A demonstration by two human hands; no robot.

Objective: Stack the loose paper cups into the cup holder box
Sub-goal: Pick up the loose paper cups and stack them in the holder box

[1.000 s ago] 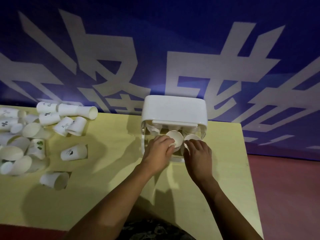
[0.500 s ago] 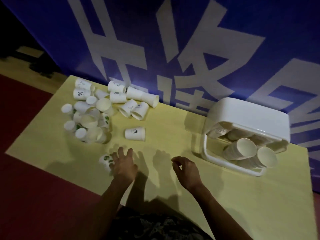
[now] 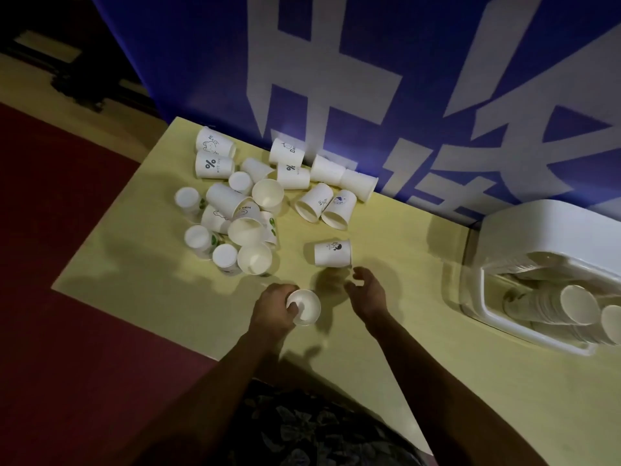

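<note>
A: What surrounds the pale yellow desk [image 3: 386, 331]?

B: Red floor, and a blue banner behind. The left hand [image 3: 274, 309] grips one white paper cup [image 3: 304, 307]; the right hand [image 3: 366, 290] hangs empty, fingers loosely curled.

A: Progress?

B: The white plastic cup holder box [image 3: 551, 230] at right holds nested stacks. Roughly twenty loose paper cups [image 3: 255, 203] remain.

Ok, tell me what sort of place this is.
Probably an event or exhibition hall, not a home: a big blue banner with large white characters behind a plain yellow table, and red carpet on the floor.
</note>
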